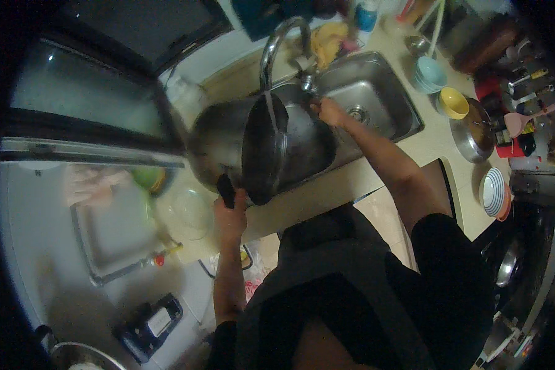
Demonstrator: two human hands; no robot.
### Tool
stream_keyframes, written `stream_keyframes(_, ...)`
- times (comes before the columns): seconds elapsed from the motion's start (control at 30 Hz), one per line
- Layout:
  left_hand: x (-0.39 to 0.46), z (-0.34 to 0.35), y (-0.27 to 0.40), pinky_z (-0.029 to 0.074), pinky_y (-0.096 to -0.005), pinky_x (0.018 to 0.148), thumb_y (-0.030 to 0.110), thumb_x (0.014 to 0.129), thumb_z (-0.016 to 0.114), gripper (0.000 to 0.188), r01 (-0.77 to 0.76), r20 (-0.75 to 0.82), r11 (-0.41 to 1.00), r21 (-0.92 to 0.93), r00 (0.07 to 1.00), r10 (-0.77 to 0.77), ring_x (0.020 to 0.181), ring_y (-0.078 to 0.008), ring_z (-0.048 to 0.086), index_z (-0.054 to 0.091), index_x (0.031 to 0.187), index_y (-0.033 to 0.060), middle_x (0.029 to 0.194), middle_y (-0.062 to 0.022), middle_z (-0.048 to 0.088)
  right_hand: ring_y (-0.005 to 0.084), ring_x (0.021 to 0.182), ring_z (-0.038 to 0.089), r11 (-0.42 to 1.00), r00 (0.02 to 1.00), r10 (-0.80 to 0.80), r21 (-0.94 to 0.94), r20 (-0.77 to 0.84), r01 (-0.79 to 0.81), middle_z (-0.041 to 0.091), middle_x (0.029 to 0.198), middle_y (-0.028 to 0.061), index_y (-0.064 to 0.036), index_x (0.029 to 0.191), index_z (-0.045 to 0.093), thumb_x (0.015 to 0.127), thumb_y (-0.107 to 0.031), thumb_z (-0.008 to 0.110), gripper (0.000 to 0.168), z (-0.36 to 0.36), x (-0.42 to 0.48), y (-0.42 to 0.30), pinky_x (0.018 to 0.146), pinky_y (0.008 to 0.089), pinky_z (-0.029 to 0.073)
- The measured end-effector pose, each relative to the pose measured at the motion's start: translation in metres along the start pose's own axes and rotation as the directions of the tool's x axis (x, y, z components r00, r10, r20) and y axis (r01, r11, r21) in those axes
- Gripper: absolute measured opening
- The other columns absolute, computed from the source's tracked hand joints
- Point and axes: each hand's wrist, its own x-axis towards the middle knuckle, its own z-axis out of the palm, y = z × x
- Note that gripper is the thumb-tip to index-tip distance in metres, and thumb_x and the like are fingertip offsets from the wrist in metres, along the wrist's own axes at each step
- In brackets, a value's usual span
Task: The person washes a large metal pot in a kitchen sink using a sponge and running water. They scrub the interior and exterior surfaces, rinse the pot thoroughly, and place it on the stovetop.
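A large dark metal wok [217, 138] sits tilted over the left basin of the steel double sink [384, 74]. My left hand [231, 215] is closed around its black handle [225, 190] at the near left. Water [271, 111] runs from the arched chrome faucet [270, 55] down into the wok. My right hand [330, 112] is by the divider between the basins, just below the faucet base, with its fingers curled. Whether it grips something small or touches the wok's rim is unclear. The wok hides most of the left basin.
Right of the sink stand light-blue bowls [431, 74], a yellow bowl [453, 102], a metal pan [474, 132] and a striped bowl [494, 192]. A yellow cloth [328, 41] lies behind the faucet. A clear glass lid or bowl [192, 215] rests on the left counter, near an open window [88, 92].
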Motion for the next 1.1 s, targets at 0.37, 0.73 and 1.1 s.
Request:
stream_keyframes(0.37,-0.037,0.020,0.025,0.041,-0.0350,0.047,0.019,0.082,0.060,0.018,-0.449,-0.042,0.799,0.401,0.862,0.505,0.051,-0.0289,0.054,0.058,0.078,0.0018,0.060,-0.0119,0.056,0.0340,0.076,0.062,0.976,0.983,-0.144,-0.147,0.114,0.160,0.061,0.078,0.0223,-0.004,0.096,0.063,0.082,-0.020,0.054,0.022,0.000,0.021,0.023,0.069,0.0438,0.048)
stream_keyframes(0.73,-0.051,0.005,0.029,0.040,-0.0392,0.047,0.019,0.078,0.065,0.019,-0.526,-0.043,0.653,0.545,0.760,0.648,0.050,-0.0319,0.052,0.055,0.075,0.0034,0.060,-0.0122,0.054,0.0329,0.085,0.061,0.961,0.999,0.042,0.272,-0.008,-0.039,0.063,0.088,0.0204,-0.002,0.092,0.063,0.080,-0.029,0.059,0.029,-0.025,0.017,-0.002,0.076,0.0406,0.046)
stream_keyframes(1.1,-0.058,-0.012,0.023,0.045,-0.0386,0.049,0.018,0.075,0.067,0.018,-0.670,0.254,0.570,0.476,0.725,0.640,0.053,-0.0311,0.055,0.058,0.079,0.0036,0.063,-0.0132,0.056,0.0255,0.095,0.057,-0.175,0.816,0.155,0.828,0.557,-0.532,0.053,0.115,0.0113,-0.006,0.119,0.051,0.076,-0.044,0.067,0.060,-0.010,-0.019,-0.087,0.084,0.0446,0.045)
